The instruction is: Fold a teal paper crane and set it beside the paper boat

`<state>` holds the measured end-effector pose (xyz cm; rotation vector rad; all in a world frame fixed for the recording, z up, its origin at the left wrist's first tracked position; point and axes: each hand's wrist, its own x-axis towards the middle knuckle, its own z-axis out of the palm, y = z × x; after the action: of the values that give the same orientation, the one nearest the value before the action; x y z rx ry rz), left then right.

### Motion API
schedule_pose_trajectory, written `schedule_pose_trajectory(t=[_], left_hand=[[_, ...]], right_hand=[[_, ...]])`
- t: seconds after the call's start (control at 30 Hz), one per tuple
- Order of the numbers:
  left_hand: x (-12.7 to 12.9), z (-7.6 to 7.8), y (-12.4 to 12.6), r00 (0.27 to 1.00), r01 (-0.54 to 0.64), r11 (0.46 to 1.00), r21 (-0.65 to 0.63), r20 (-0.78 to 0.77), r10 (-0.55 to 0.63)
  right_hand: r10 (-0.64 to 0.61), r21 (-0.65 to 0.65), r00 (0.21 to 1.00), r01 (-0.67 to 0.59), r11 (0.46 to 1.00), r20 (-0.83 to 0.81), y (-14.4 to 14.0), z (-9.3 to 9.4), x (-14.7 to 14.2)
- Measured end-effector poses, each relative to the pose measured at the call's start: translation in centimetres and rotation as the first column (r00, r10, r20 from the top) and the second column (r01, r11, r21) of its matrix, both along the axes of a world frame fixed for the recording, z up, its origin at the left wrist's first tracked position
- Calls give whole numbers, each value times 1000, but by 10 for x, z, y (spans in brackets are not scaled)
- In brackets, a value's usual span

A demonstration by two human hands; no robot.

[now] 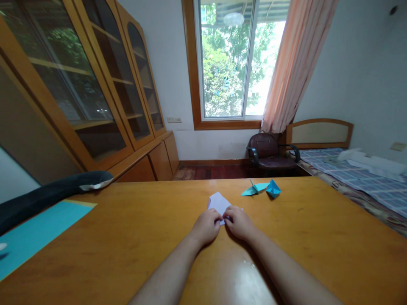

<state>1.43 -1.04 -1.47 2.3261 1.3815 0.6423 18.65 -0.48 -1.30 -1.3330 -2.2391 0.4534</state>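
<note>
while both hands' fingers [215,219] pinch its near edge, the folded paper [218,202] seemingly points away toward the window [227,59].

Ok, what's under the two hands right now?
The near edge of a pale lilac folded paper lies under the fingertips of the left hand and right hand, on the wooden table. The fold beneath the fingers is hidden.

Matt paper [218,201] — glossy wood table [133,237]
</note>
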Motion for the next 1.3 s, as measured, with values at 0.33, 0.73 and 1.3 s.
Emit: schedule_pose_trajectory(t=[0.33,0.73,1.3], left_hand=[[0,-2,0,1000,-11,1000,6,2,11],[1,2,-1,1000,-15,1000,-9,-7,15],[0,0,0,1000,2,1000,9,8,-2]], right_hand=[[2,3,1000,-2,1000,-2,1,-2,1],[0,-1,1000,0,1000,4,0,0,0],[9,13,1000,-9,1000,-23,1,-2,1]])
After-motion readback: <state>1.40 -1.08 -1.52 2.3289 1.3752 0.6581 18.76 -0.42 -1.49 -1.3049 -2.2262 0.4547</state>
